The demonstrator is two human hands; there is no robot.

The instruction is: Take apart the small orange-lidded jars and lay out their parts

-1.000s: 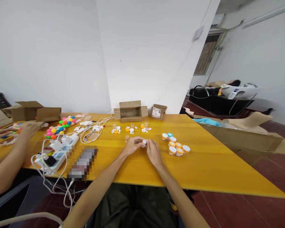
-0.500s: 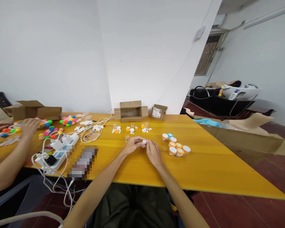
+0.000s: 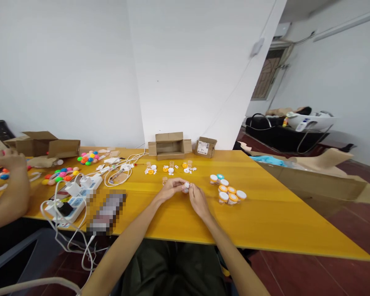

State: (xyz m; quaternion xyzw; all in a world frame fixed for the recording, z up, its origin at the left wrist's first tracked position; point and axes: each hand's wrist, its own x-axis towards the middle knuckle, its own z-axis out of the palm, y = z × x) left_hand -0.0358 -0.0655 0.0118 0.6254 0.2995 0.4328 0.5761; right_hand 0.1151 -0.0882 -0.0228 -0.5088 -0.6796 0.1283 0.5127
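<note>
Taking the paired hands as the dial's centre, the yellow surface [image 3: 265, 218] shows what looks like a job partly done. Toward twelve o'clock, near the surface's far edge, stands an open cardboard box [image 3: 170, 156]. At three o'clock a cluster of lidded cups [image 3: 231, 190] is gathered close together, seemingly finished, the lids white, orange and teal. Between ten and twelve o'clock, three groups of loose pieces [image 3: 170, 170] lie unassembled near clear cups, apparently what is left. The left hand [image 3: 172, 189] reaches in from seven o'clock and the right hand [image 3: 199, 198] from five, palms turned inward, wrists apart, fingertips meeting. Between them sits a small white piece [image 3: 187, 185]: the left fingers pinch it, and the right fingers come up to its other side, though whether they grip it cannot be told.
</note>
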